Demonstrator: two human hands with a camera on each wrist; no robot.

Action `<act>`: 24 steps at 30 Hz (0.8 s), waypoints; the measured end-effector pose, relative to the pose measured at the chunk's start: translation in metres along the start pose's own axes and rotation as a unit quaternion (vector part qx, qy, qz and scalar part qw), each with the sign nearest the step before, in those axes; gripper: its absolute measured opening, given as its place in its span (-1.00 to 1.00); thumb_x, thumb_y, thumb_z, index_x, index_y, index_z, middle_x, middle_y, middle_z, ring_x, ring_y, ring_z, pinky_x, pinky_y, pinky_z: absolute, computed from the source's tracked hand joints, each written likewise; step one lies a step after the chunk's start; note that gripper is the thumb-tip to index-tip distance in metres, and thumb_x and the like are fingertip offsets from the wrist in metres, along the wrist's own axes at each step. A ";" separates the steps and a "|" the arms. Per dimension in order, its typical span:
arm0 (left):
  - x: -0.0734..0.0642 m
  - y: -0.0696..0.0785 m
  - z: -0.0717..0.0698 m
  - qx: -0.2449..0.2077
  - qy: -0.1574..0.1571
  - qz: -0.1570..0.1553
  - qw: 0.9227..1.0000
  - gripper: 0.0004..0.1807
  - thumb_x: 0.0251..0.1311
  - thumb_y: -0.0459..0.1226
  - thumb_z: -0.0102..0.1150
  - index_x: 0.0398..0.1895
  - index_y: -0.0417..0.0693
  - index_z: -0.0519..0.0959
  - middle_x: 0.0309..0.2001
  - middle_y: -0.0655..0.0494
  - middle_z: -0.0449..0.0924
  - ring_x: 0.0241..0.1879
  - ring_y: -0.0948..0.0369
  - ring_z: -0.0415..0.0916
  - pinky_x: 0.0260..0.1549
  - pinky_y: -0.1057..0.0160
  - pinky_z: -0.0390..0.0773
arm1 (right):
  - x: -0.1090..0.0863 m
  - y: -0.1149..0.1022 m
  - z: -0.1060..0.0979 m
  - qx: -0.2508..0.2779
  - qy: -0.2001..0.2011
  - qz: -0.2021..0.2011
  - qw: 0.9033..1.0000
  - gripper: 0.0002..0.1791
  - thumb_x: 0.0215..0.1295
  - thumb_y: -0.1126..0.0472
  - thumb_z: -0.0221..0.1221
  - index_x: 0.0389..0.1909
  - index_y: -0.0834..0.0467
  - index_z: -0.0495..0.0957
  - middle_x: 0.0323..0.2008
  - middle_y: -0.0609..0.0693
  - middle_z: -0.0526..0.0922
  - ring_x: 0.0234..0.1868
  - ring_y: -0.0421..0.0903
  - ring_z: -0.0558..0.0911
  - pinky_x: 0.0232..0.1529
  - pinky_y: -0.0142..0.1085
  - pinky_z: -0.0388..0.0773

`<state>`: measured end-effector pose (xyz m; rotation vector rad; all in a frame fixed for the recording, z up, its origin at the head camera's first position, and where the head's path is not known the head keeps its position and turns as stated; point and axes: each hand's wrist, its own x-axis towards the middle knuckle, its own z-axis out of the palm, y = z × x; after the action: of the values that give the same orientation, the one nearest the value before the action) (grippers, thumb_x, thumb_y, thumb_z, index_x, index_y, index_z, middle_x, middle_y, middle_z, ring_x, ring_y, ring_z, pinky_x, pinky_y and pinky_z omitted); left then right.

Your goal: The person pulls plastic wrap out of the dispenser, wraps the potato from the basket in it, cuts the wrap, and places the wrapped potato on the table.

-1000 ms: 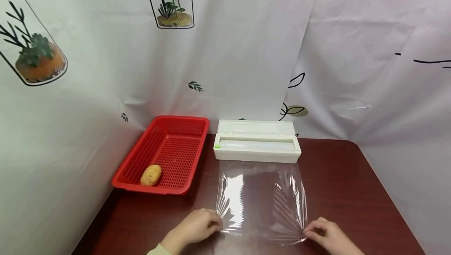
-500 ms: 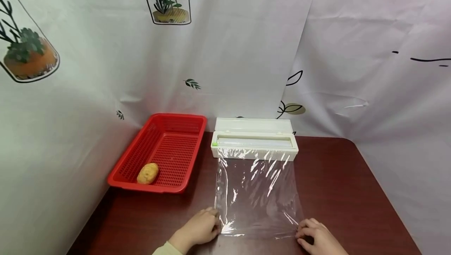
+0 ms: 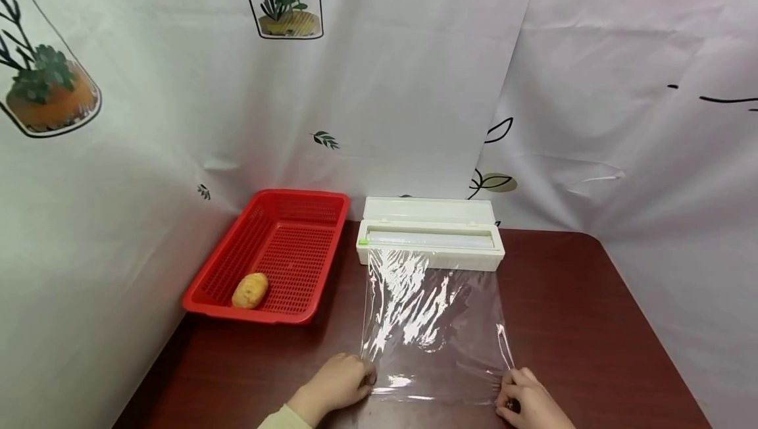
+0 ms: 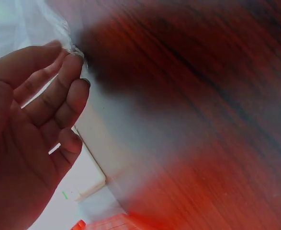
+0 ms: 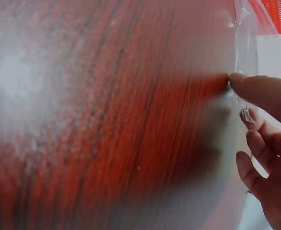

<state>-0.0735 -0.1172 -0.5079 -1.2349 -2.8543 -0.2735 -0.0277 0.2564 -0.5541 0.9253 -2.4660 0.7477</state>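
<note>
Reddish table (image 3: pixel 568 324), left fingers (image 4: pixel 73 67) pinching film (image 3: pixel 438 324), hold of right fingers (image 5: pixel 261 144) unclear, potato (image 3: pixel 250 291) in head view only

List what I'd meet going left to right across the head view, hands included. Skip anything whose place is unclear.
Potato → left hand → clear plastic film → right hand.

Left out for overlap: the red basket around the potato, and the white box beyond the film.

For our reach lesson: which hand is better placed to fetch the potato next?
Probably the left hand, nearer the potato; the right hand is across the clear film. Both hold its near corners.
</note>
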 end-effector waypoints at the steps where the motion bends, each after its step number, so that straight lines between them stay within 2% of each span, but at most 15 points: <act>1: 0.000 0.000 0.000 -0.004 -0.005 -0.003 1.000 -0.84 -0.18 -0.21 0.34 -0.62 0.20 0.50 -0.66 0.45 0.37 -0.58 0.41 0.36 -0.50 0.35 0.36 | -0.001 0.000 0.000 0.012 -0.008 0.007 1.000 -0.56 -0.52 0.31 0.48 -0.62 -0.14 0.47 -0.37 -0.27 0.32 -0.36 -0.33 0.31 -0.42 -0.57 0.22; 6: -0.001 0.001 -0.001 -0.017 -0.022 -0.005 1.000 -0.76 -0.30 -0.24 0.40 -0.62 0.21 0.47 -0.68 0.49 0.29 -0.57 0.44 0.29 -0.50 0.37 0.33 | -0.004 -0.002 -0.003 0.037 -0.031 0.023 0.999 -0.50 -0.50 0.38 0.47 -0.57 -0.12 0.42 -0.31 -0.22 0.27 -0.41 -0.40 0.36 -0.48 -0.62 0.22; 13: -0.003 0.001 0.000 0.000 -0.013 0.012 1.000 -0.73 -0.31 -0.25 0.38 -0.69 0.20 0.41 -0.68 0.46 0.28 -0.58 0.43 0.28 -0.52 0.37 0.30 | -0.010 -0.004 -0.006 0.060 -0.039 0.016 0.997 -0.53 -0.44 0.38 0.44 -0.50 -0.14 0.48 -0.25 -0.19 0.30 -0.44 -0.46 0.37 -0.54 -0.66 0.20; 18: -0.005 0.001 0.001 0.008 -0.006 0.016 1.000 -0.75 -0.29 -0.26 0.35 -0.70 0.21 0.42 -0.66 0.45 0.28 -0.57 0.42 0.29 -0.53 0.39 0.30 | -0.016 -0.003 -0.008 0.095 -0.030 -0.011 0.995 -0.61 -0.31 0.34 0.41 -0.48 -0.10 0.49 -0.41 -0.32 0.42 -0.46 -0.45 0.40 -0.50 -0.68 0.23; 21: -0.006 0.001 0.001 0.011 -0.004 0.022 1.000 -0.74 -0.27 -0.25 0.35 -0.71 0.22 0.41 -0.66 0.45 0.27 -0.57 0.43 0.28 -0.53 0.40 0.30 | -0.018 -0.004 -0.011 0.098 -0.039 0.028 0.994 -0.70 -0.19 0.30 0.39 -0.49 -0.09 0.51 -0.53 -0.41 0.41 -0.54 -0.52 0.34 -0.56 -0.68 0.18; 24: -0.006 0.000 0.001 0.009 -0.004 0.024 1.000 -0.73 -0.28 -0.26 0.36 -0.73 0.22 0.41 -0.67 0.47 0.28 -0.57 0.43 0.27 -0.53 0.40 0.29 | -0.017 -0.007 -0.015 0.072 -0.055 0.084 0.992 -0.76 -0.12 0.26 0.38 -0.50 -0.09 0.53 -0.59 -0.47 0.35 -0.60 -0.55 0.27 -0.63 -0.63 0.15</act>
<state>-0.0695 -0.1210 -0.5094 -1.3024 -2.8229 -0.2432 -0.0085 0.2687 -0.5491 0.8365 -2.6398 0.9675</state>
